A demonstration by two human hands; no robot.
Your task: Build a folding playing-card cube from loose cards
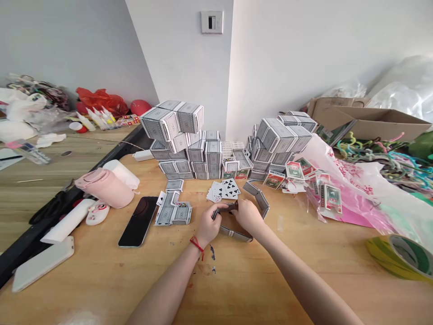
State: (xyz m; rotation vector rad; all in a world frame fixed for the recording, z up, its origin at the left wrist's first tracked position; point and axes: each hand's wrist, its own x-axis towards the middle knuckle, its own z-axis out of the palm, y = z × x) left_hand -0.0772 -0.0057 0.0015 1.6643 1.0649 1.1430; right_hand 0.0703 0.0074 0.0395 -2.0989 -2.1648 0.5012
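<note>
Just below and right of the frame's centre, the left hand [209,223] is nearly closed, thumb and fingers pinching the left corner of a folded-card ring [233,233] that lies on the wooden table [287,280]. The right hand [248,216] is curled over the ring's far edge, its fingertips gripping the dark strip there. Fanned playing cards [230,188] above the hands show black clubs; a single card [161,198] at centre left carries a "2". At centre right, card packs [294,170] bear red and green labels, their lettering too small to read.
</note>
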